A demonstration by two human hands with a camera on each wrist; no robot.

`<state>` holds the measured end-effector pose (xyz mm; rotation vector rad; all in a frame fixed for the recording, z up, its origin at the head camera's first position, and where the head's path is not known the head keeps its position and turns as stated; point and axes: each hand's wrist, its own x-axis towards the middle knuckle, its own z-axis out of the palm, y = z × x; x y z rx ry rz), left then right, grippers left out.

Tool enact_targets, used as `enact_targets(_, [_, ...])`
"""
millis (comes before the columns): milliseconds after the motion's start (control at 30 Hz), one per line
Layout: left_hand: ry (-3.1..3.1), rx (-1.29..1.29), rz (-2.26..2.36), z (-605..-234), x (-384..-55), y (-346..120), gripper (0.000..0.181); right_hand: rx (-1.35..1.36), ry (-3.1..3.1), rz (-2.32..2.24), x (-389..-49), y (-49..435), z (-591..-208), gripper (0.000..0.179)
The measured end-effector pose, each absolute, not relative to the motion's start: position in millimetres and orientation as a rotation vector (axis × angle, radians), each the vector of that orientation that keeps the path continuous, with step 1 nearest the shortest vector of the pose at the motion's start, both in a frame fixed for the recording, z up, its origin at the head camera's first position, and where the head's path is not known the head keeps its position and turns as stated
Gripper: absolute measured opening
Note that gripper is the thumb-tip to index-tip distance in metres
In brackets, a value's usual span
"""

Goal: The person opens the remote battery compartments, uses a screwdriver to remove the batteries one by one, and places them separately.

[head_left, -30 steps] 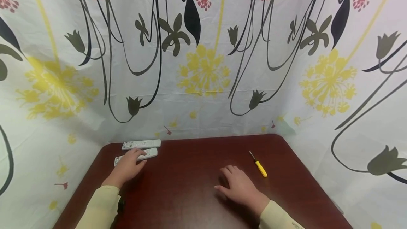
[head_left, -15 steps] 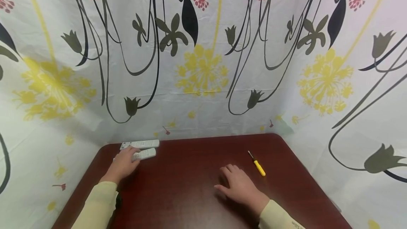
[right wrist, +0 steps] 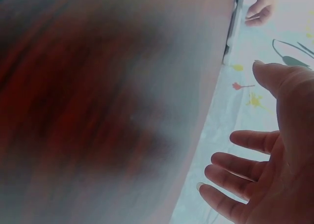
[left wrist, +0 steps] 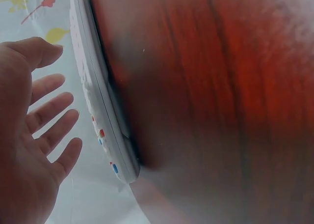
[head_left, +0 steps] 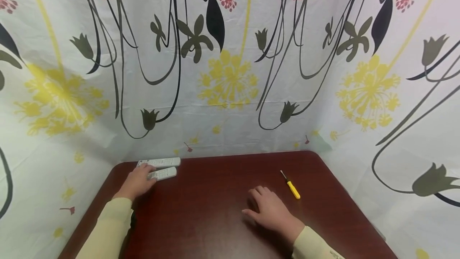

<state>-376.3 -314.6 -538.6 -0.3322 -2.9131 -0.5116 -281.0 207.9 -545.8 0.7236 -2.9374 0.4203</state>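
Note:
Two white remote controls lie side by side at the table's back left corner. My left hand (head_left: 138,181) is over the left end of the nearer remote control (head_left: 164,174) and hides that end. Behind it, the farther remote control (head_left: 161,162) is partly covered by the fingertips. In the left wrist view, the fingers of my left hand (left wrist: 41,113) are spread and loosely bent beside a remote control (left wrist: 100,96), with a gap between them. My right hand (head_left: 271,210), fingers relaxed and holding nothing, is over the table's right half, left of a yellow-handled screwdriver (head_left: 293,189).
The dark red wooden table (head_left: 212,211) has rounded back corners. A white curtain (head_left: 230,131) with printed flowers hangs close behind it and along both sides. The screwdriver's shaft points toward the back.
My left hand has shifted left and slightly back over the nearer remote control, baring more of its right part. The right hand has stayed in place.

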Motion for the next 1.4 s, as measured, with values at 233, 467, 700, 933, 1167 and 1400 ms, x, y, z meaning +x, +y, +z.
enact_targets(233, [-2.948,-0.347,-0.511,-536.7,-383.1,-315.4,0.045,0.725,-2.937,0.420,-278.4,208.5,-545.5,0.074])
enact_targets(467, [-2.978,-0.327,-0.472,-535.6,-384.9,-318.5,0.050,0.734,-2.930,0.420,-277.7,209.9,-546.0,0.072])
enact_targets(700, [-3.025,-0.314,-0.481,-540.6,-382.7,-319.9,0.064,0.747,-2.934,0.419,-278.0,211.6,-547.4,0.066])
enact_targets(933, [-3.034,-0.297,-0.464,-540.2,-385.2,-320.1,0.070,0.761,-2.915,0.395,-277.6,212.9,-546.9,0.065])
enact_targets(1167, [-3.042,-0.299,-0.465,-541.8,-391.8,-323.8,0.072,0.746,-2.927,0.398,-276.8,213.2,-542.7,0.063])
enact_targets(1400, [-3.065,-0.295,-0.435,-546.3,-395.0,-326.8,0.075,0.746,-2.935,0.356,-275.2,214.1,-541.8,0.067])
